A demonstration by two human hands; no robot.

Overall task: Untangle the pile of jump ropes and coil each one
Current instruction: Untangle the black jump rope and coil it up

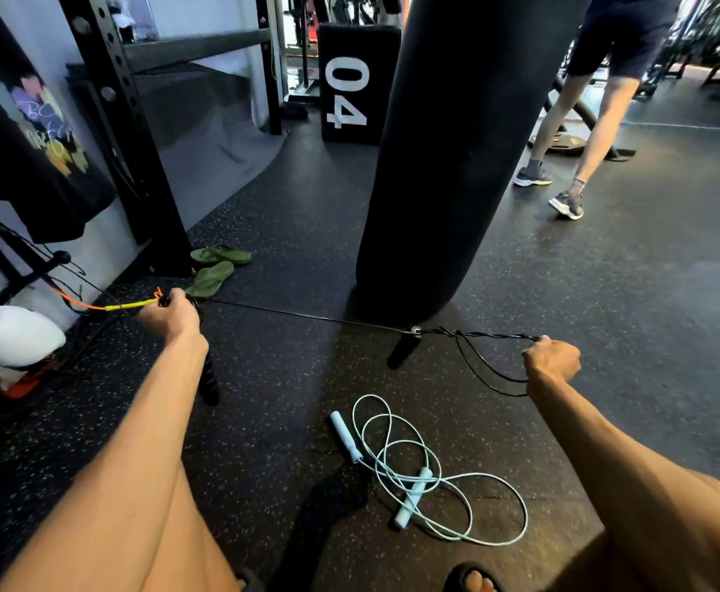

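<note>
Black rope (307, 314) taut between both fists

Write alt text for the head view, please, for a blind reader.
Left hand and right hand hold a black rope taut above a gym floor; a black handle hangs from it between them. A pale blue rope lies loosely tangled on the floor below.

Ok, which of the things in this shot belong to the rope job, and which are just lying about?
Job: black jump rope stretched between left hand and right hand; orange-yellow rope at the left hand; light blue jump rope loose on the floor.
Lying about: punching bag, green flip-flops, box marked 04, white bag.
</note>
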